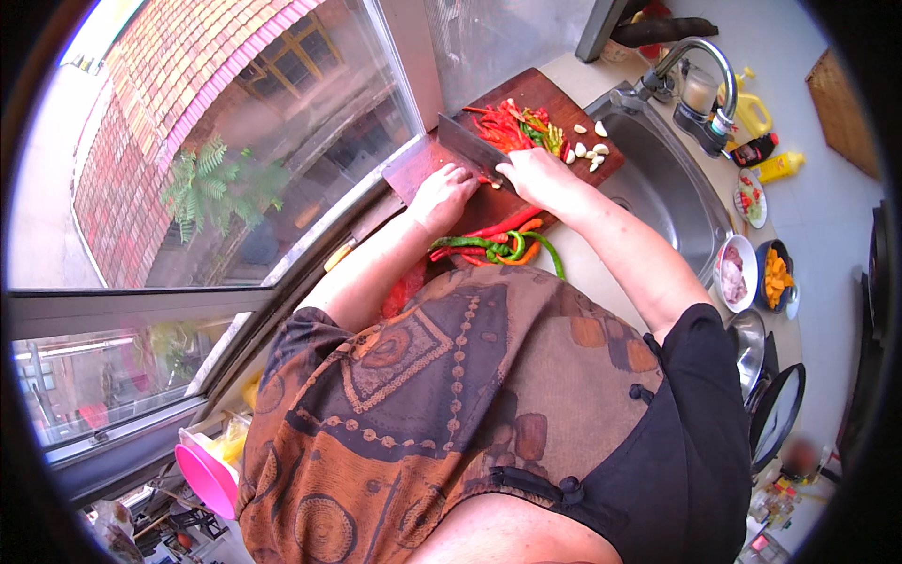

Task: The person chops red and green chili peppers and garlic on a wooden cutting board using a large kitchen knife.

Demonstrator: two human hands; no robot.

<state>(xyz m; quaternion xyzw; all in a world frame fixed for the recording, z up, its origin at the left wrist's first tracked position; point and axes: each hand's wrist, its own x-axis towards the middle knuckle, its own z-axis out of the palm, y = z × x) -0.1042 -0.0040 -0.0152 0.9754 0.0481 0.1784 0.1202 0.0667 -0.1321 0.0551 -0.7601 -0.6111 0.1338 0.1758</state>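
My right hand (534,176) grips the handle of a cleaver (468,144). Its broad blade stands on edge on a wooden cutting board (532,84). Just left of the blade, my left hand (445,196) rests on the board with its fingers bent. A small red chilli piece (485,180) shows at its fingertips; whether they pinch more chilli is hidden. Beyond the blade lies a heap of cut red and green chillies (502,128), with several peeled garlic cloves (581,149) beside it. Whole red, green and orange chillies (518,247) lie at the near edge.
A steel sink (652,169) with a curved faucet (705,46) adjoins the board on the right. Farther right stand a white bowl of raw meat (735,275) and a dark bowl of orange pieces (776,278). A window frame (338,233) runs along the left, near a yellow-handled tool (340,255).
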